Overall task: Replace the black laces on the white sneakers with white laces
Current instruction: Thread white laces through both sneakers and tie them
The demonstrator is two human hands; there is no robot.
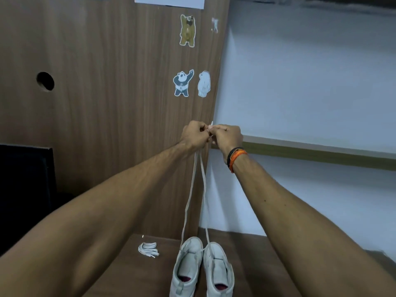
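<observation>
Two white sneakers stand side by side on the brown table, the left sneaker [187,266] and the right sneaker [218,271], toes pointing away from me. A white lace [194,189] rises in two strands from the shoes up to my raised hands. My left hand [194,136] and my right hand [227,136] are held close together high above the shoes, each pinching an end of that lace; one tip sticks up between them. A second white lace [148,249] lies bundled on the table left of the shoes. No black lace is visible.
A wooden panel [107,103] with bear stickers [187,31] stands behind the table [137,275]. A white wall with a shelf edge [321,151] is to the right. A dark object [25,189] sits at the left. An orange band is on my right wrist.
</observation>
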